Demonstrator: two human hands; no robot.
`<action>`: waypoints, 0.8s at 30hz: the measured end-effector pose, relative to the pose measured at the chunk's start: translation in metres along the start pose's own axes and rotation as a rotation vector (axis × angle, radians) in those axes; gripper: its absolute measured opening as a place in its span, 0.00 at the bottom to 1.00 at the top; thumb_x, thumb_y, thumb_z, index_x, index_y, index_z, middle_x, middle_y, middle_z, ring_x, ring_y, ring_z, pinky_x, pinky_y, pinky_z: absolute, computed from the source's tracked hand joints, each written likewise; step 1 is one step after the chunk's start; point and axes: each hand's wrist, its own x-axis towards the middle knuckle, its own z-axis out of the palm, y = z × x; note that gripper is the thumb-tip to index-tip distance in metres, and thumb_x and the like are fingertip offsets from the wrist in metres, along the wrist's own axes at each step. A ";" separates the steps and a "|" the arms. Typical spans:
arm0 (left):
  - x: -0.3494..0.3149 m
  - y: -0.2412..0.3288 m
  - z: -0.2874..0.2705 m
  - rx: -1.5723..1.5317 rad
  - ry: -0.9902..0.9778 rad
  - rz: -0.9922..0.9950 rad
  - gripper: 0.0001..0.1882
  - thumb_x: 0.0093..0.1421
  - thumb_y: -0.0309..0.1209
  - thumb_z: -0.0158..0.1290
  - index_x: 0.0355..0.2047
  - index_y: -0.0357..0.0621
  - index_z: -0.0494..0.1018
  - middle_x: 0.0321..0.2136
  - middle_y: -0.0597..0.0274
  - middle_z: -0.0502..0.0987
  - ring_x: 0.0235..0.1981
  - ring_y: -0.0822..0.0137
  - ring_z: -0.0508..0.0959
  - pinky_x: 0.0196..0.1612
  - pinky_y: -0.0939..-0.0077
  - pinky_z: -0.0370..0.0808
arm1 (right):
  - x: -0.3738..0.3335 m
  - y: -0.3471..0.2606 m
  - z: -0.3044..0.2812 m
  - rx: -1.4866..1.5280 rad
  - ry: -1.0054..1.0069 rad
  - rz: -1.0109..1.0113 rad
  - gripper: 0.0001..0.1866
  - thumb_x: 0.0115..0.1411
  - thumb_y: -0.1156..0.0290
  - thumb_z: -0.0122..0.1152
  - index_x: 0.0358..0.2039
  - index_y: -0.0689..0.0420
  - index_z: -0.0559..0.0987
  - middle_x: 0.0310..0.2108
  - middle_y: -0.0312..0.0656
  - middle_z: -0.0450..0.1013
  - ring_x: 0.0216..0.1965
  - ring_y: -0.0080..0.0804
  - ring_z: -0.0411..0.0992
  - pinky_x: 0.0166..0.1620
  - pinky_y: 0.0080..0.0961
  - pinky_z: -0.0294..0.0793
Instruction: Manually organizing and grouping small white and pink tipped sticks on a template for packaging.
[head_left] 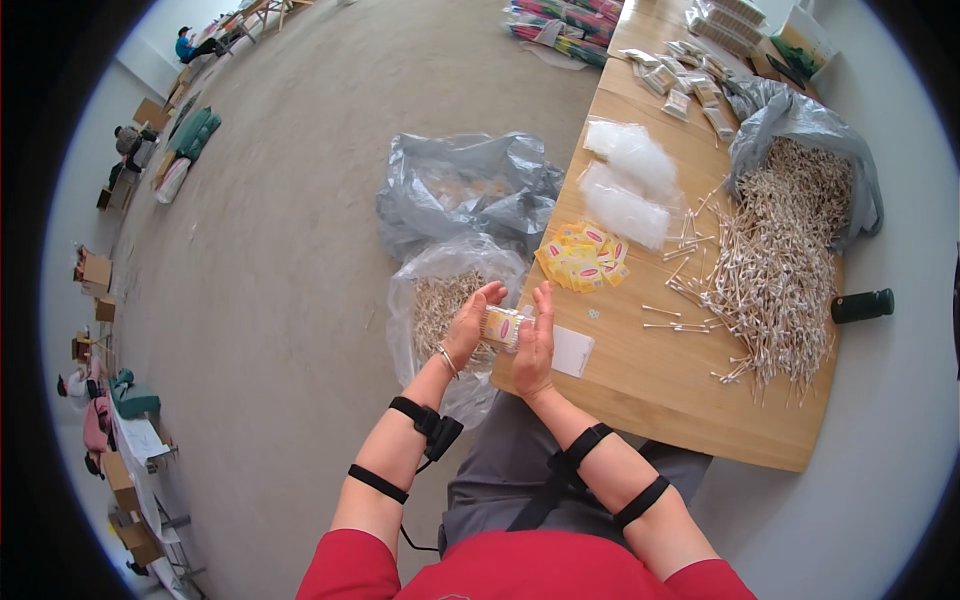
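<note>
A small pack of cotton swabs (503, 328), with a yellow and white card at its front, is held between my two hands just off the table's near left corner. My left hand (467, 332) presses its left end, and my right hand (535, 350) bears on its right end with the fingers fairly straight. Close to my right hand a small white pad (572, 352) lies on the table. Farther up are a pile of yellow printed cards (583, 258) and stacks of clear plastic bags (628, 200). Loose cotton swabs (775, 275) form a big heap on the right.
The wooden table (690, 415) ends beside my hands. Below its left edge, a clear bag (400, 300) of swabs and a grey bag (410, 170) sit on the floor. Filled packs (675, 103) lie at the far end. A dark green bottle (860, 306) is at the right.
</note>
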 end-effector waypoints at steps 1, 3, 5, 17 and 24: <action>0.000 0.001 -0.001 0.008 0.000 0.002 0.30 0.67 0.50 0.32 0.58 0.39 0.58 0.56 0.51 0.64 0.59 0.62 0.62 0.61 0.70 0.58 | 0.001 -0.002 0.005 0.015 -0.002 0.006 0.31 0.61 0.63 0.38 0.61 0.67 0.50 0.64 0.53 0.46 0.63 0.45 0.50 0.63 0.33 0.46; 0.002 0.003 0.000 0.019 0.003 0.015 0.30 0.67 0.50 0.32 0.58 0.39 0.58 0.56 0.51 0.64 0.58 0.61 0.62 0.60 0.71 0.58 | 0.004 -0.003 0.013 0.035 -0.009 0.004 0.31 0.62 0.63 0.38 0.61 0.68 0.50 0.64 0.53 0.47 0.63 0.45 0.50 0.63 0.33 0.47; 0.002 0.005 0.003 0.104 0.035 0.049 0.27 0.67 0.47 0.33 0.57 0.39 0.60 0.54 0.51 0.66 0.57 0.62 0.64 0.59 0.71 0.59 | 0.005 -0.004 0.018 0.022 0.001 0.004 0.29 0.62 0.63 0.38 0.59 0.68 0.55 0.63 0.55 0.48 0.63 0.47 0.50 0.63 0.34 0.47; -0.003 0.004 0.004 0.036 0.024 -0.085 0.27 0.67 0.46 0.33 0.56 0.37 0.60 0.52 0.53 0.67 0.55 0.64 0.66 0.59 0.71 0.59 | -0.007 0.000 0.011 -0.118 0.021 -0.061 0.22 0.61 0.62 0.41 0.51 0.66 0.66 0.60 0.60 0.53 0.64 0.54 0.48 0.63 0.41 0.46; 0.001 0.003 0.006 0.032 0.037 -0.052 0.27 0.68 0.47 0.32 0.57 0.38 0.61 0.52 0.54 0.68 0.55 0.65 0.66 0.58 0.71 0.60 | 0.000 0.002 0.020 -0.216 0.006 -0.076 0.22 0.61 0.62 0.40 0.50 0.65 0.65 0.60 0.61 0.51 0.64 0.56 0.45 0.64 0.44 0.43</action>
